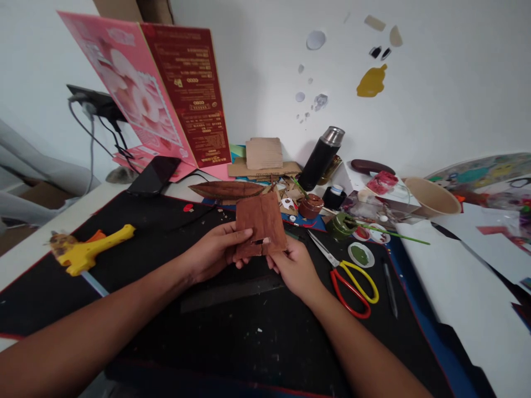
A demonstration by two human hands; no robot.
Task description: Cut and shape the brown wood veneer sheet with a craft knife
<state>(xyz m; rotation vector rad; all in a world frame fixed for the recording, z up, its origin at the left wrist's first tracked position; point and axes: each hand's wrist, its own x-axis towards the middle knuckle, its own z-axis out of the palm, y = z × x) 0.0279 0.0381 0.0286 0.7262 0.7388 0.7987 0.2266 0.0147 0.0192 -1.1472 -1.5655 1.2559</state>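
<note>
The brown panel (261, 218) is roughly rectangular and streaked, with a ragged gap near its lower edge. It is positioned above the black mat (232, 342). Its rear face and some fingertips are hidden. The left hand (218, 249) clamps its left side, thumb in front; the right hand (296, 266) grips the lower right corner.

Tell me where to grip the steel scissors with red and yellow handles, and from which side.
Likely by both handle loops, coming from the near right: the scissors lie flat on the black mat, loops toward the wearer, pointed blades angled away. The right hand now holds the brown rectangular sheet.
</note>
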